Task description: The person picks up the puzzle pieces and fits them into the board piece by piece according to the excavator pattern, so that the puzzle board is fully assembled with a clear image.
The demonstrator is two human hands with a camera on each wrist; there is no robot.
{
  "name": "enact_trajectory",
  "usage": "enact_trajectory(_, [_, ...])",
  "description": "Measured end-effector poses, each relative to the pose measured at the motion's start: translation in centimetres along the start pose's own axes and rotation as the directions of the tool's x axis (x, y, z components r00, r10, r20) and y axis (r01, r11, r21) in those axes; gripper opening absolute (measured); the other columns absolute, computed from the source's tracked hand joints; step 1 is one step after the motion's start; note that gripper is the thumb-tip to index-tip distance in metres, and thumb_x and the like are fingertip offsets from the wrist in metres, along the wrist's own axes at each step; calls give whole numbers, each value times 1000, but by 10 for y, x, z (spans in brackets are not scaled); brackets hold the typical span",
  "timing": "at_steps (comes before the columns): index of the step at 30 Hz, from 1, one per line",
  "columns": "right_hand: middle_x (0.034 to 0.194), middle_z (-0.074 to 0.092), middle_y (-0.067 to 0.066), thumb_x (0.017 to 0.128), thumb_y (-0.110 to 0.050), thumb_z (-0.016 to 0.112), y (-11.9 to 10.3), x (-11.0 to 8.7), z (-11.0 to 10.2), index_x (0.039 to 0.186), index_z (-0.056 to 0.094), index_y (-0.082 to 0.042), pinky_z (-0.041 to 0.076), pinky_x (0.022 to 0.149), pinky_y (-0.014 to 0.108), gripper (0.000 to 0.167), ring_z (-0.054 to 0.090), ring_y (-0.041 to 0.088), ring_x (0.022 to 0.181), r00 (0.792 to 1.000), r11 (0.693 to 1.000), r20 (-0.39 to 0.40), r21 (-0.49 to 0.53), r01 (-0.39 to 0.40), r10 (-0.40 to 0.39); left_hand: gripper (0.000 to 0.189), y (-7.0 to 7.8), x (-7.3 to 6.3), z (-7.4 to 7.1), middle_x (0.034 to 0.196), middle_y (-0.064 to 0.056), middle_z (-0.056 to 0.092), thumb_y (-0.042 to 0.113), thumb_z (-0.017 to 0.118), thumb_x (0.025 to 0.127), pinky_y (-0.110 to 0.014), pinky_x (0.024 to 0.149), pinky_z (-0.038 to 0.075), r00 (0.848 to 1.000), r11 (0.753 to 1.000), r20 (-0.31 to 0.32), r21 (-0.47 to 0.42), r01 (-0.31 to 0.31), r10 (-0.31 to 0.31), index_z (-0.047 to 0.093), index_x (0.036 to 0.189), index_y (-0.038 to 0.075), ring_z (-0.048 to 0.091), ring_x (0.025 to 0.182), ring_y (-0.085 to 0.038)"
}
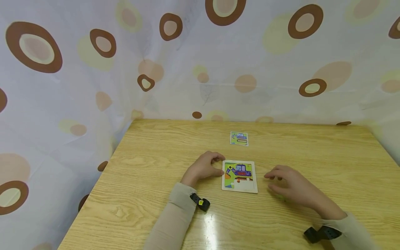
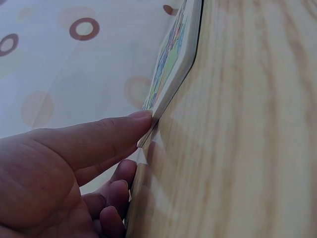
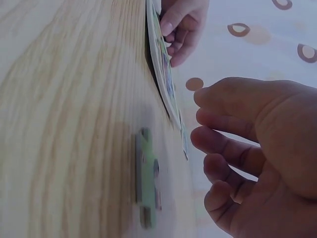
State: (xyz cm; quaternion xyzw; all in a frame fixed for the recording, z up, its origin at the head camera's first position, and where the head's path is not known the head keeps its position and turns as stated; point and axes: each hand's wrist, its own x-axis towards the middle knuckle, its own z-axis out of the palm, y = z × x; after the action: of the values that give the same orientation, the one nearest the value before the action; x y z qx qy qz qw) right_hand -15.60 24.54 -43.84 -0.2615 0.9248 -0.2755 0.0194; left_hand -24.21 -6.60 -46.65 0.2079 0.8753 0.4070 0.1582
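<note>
A square jigsaw puzzle board [image 1: 240,187] with a white frame lies on the table, showing a blue digger with a pale unfilled strip along its lower part. At its left edge, my left hand [image 1: 204,166] holds the board between thumb and forefinger; the thumb [image 2: 141,116] touches the rim in the left wrist view. My right hand [image 1: 289,184] hovers to the right of the board with loosely bent fingers and nothing in them. Beneath it on the table is a green puzzle piece [image 3: 146,178], mostly hidden by that hand in the head view.
Behind the board lies a small picture card [image 1: 239,138] with a similar digger. A wooden table [image 1: 150,146] carries everything, and a patterned sheet [image 1: 187,62] hangs along its back and left side. Each wrist wears a black strap.
</note>
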Motion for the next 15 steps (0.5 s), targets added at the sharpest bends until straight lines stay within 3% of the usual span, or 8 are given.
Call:
enact_trajectory(6, [103,63,-9,88,-17,76,11,-12,-4,111,72,-13,52,78,37,24,59,14,93,1000,1000,14,-4,-15,15,47,-1,0,1,118,0,59,15,82,82,-33,96,42,1000,1000,-2,-4,0,0,66,126,12,51,107,-17])
enact_trajectory(15, [105,62,-11,86,-23,78,27,-31,-9,113,71,-13,49,70,32,30,56,9,90,999,997,-10,-48,52,-53,47,-3,1,1,118,0,59,15,82,82,-32,95,42,1000,1000,-7,5,2,-2,66,126,12,51,106,-16])
